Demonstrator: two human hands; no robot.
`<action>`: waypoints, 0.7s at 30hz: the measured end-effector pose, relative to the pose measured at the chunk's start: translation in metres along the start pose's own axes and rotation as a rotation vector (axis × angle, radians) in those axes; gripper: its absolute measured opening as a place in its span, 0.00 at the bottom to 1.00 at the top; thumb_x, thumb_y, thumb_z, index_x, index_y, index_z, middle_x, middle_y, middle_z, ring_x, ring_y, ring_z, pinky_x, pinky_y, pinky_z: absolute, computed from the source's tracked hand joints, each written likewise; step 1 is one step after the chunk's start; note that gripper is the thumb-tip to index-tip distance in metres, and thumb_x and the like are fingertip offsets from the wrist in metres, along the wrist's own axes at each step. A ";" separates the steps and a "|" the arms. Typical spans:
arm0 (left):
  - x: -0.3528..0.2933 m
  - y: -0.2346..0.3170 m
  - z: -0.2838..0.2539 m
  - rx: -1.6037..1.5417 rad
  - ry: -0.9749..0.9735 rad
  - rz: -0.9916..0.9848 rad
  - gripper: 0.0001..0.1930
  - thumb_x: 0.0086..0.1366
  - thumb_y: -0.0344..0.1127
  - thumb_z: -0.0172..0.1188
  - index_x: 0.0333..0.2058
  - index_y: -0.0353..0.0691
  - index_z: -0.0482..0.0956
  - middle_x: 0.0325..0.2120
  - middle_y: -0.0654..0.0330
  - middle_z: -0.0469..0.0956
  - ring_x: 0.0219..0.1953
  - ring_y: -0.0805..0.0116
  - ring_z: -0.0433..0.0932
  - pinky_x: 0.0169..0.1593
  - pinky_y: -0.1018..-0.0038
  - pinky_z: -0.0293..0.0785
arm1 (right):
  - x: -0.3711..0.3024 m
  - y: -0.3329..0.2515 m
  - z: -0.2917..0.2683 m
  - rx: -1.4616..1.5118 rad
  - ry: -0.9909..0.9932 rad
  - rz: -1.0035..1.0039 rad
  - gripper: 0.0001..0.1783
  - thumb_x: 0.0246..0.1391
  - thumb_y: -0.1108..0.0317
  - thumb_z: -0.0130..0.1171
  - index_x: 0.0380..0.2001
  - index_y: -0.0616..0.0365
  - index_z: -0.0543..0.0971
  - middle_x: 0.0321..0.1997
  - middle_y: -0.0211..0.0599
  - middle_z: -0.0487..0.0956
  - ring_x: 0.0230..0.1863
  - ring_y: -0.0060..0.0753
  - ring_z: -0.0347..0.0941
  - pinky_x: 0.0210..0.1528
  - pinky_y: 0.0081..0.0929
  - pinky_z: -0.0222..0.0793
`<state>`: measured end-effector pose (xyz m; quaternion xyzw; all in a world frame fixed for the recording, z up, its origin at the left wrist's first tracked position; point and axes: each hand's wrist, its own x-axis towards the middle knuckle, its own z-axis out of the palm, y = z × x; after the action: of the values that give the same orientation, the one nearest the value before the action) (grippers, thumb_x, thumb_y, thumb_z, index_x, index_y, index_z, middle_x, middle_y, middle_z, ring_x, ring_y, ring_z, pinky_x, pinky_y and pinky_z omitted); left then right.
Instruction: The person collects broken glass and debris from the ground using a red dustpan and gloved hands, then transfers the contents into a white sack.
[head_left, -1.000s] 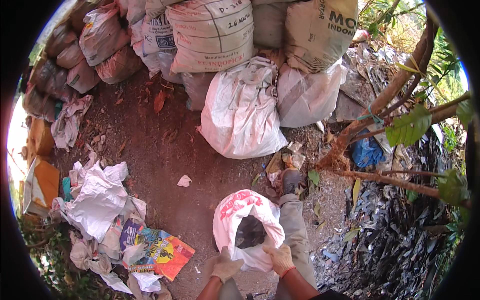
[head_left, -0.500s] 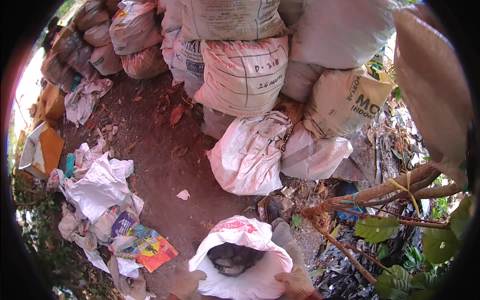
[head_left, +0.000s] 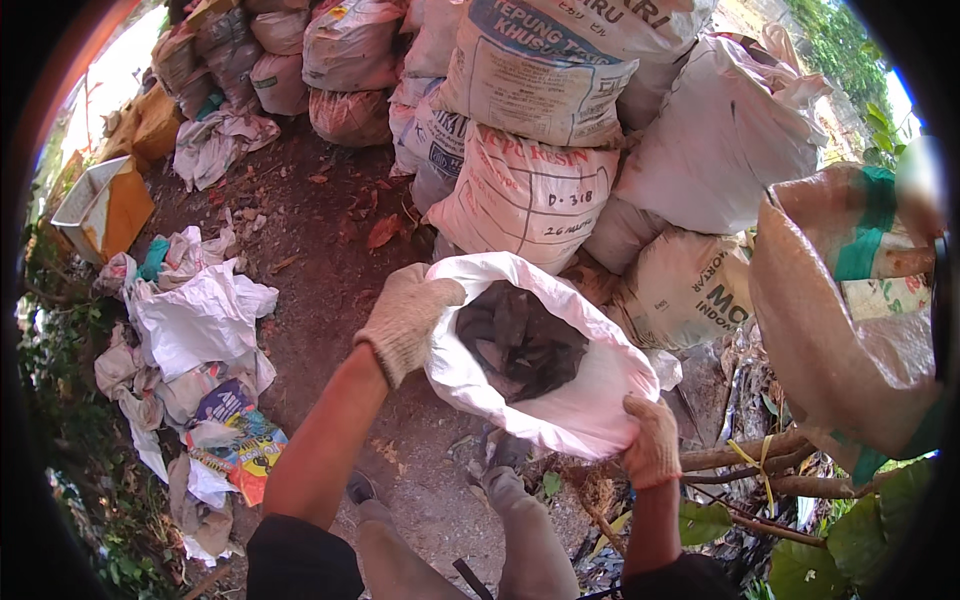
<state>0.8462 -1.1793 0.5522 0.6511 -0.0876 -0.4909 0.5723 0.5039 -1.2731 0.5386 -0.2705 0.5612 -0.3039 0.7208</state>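
The white sack (head_left: 615, 375) hung in front of the person's legs, held up between both gloved hands, its mouth tipped toward the head camera; half a second earlier it had sat low at the bottom of the view. The left hand (head_left: 405, 315) had come up and forward, its grip closed on the upper left part of the rim, while the right hand (head_left: 652, 442) was lower, its grip closed on the right edge. The rim therefore slanted from upper left to lower right, where before it had lain nearly level. Inside, dark scraps (head_left: 520, 345) showed at the bottom (too jumbled to tell apart). Both forearms, barely visible earlier, now reached well into the picture, with dark sleeves (head_left: 305, 555) at the lower edge. The stack of filled sacks (head_left: 530, 195) appeared farther right in the view, and a beige sack (head_left: 795, 270) at the right edge showed more of its green bands. On the ground to the left, the heap of crumpled wrappings (head_left: 195, 315) lay as before, near a yellow container (head_left: 125, 205).
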 end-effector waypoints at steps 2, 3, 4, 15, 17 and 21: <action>0.046 -0.032 0.003 -0.252 0.015 -0.141 0.14 0.57 0.27 0.65 0.42 0.31 0.80 0.32 0.56 0.82 0.32 0.66 0.82 0.37 0.66 0.81 | 0.059 0.036 -0.004 -0.064 0.152 -0.065 0.18 0.56 0.75 0.62 0.50 0.64 0.75 0.45 0.41 0.80 0.46 0.39 0.81 0.49 0.38 0.79; 0.053 -0.029 0.016 -0.147 0.056 -0.015 0.15 0.57 0.27 0.66 0.43 0.31 0.80 0.33 0.56 0.82 0.32 0.65 0.82 0.37 0.66 0.81 | 0.081 0.036 -0.009 -0.119 0.102 -0.159 0.17 0.56 0.75 0.62 0.49 0.64 0.77 0.46 0.40 0.81 0.45 0.37 0.80 0.49 0.37 0.78; 0.048 -0.028 0.021 -0.035 0.108 0.091 0.16 0.57 0.28 0.66 0.44 0.30 0.79 0.34 0.56 0.82 0.32 0.65 0.82 0.37 0.66 0.81 | 0.089 0.037 -0.015 -0.181 0.054 -0.227 0.16 0.56 0.75 0.61 0.48 0.64 0.78 0.46 0.38 0.81 0.43 0.35 0.80 0.49 0.36 0.77; 0.082 -0.055 0.011 0.318 -0.229 0.087 0.32 0.59 0.33 0.68 0.61 0.34 0.68 0.49 0.57 0.75 0.50 0.65 0.76 0.55 0.67 0.74 | 0.110 -0.064 0.042 -0.364 0.088 -0.191 0.15 0.59 0.71 0.63 0.48 0.66 0.79 0.40 0.33 0.83 0.38 0.25 0.79 0.41 0.27 0.76; 0.089 -0.036 0.009 0.171 -0.261 -0.037 0.30 0.60 0.31 0.67 0.60 0.34 0.69 0.47 0.59 0.76 0.48 0.68 0.76 0.53 0.68 0.75 | 0.103 -0.064 0.030 -0.601 0.186 -0.326 0.14 0.56 0.70 0.65 0.44 0.65 0.79 0.37 0.32 0.82 0.36 0.24 0.78 0.39 0.27 0.75; 0.089 0.025 -0.002 0.663 -0.161 0.106 0.32 0.59 0.37 0.71 0.59 0.37 0.69 0.44 0.53 0.76 0.44 0.61 0.77 0.50 0.64 0.76 | 0.072 -0.063 0.051 -1.290 0.732 -0.459 0.16 0.52 0.67 0.66 0.42 0.62 0.75 0.39 0.42 0.80 0.38 0.41 0.77 0.43 0.40 0.74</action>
<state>0.9033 -1.2468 0.5242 0.7553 -0.3209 -0.4553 0.3454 0.5587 -1.3662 0.5497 -0.6284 0.7594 -0.1289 0.1084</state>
